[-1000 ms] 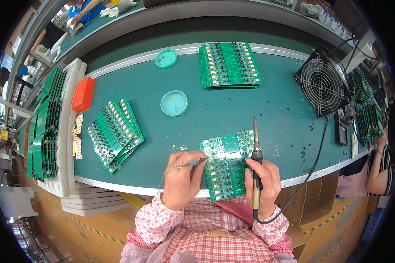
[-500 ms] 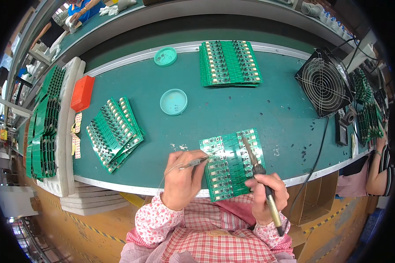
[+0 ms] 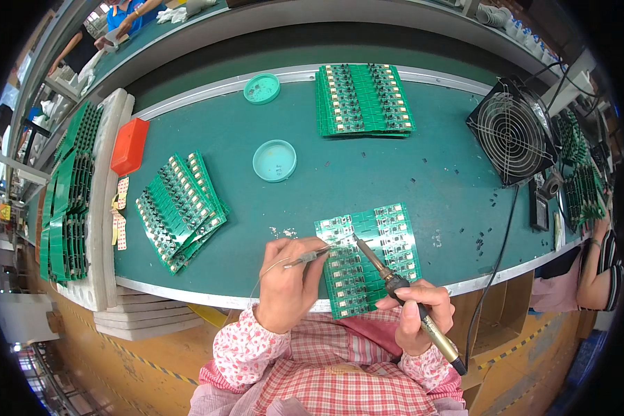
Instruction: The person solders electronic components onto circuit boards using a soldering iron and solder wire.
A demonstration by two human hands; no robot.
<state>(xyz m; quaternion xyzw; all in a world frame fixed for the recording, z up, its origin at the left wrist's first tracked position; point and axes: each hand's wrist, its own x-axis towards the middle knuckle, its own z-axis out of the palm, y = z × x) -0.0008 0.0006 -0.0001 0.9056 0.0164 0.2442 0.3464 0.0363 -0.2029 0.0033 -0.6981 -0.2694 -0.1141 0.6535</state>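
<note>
A green circuit board panel [image 3: 364, 292] lies at the table's front edge, with two columns of small parts. Closed around a soldering iron [image 3: 395, 281], my right hand [image 3: 425, 315] is over the board's lower right part. The iron's tip reaches the upper part of the left column. My left hand [image 3: 284, 288] pinches a short grey holder [image 3: 305, 258] with thin wire, which looks like solder. Its front end points at the same spot as the iron's tip; whether they touch is too small to tell.
Board stacks lie at left [image 3: 184, 211] and far middle [image 3: 364, 100]. Two round turquoise dishes [image 3: 274, 161] and a red box [image 3: 130, 147] are further back. A black fan [image 3: 512, 132] stands at right, near scattered black parts [image 3: 480, 241]. The iron's cable [image 3: 496, 267] runs rightward.
The soldering iron's tip has moved left, from the right column to the left column by the wire. My right hand has turned with it; my left hand has stayed in place.
</note>
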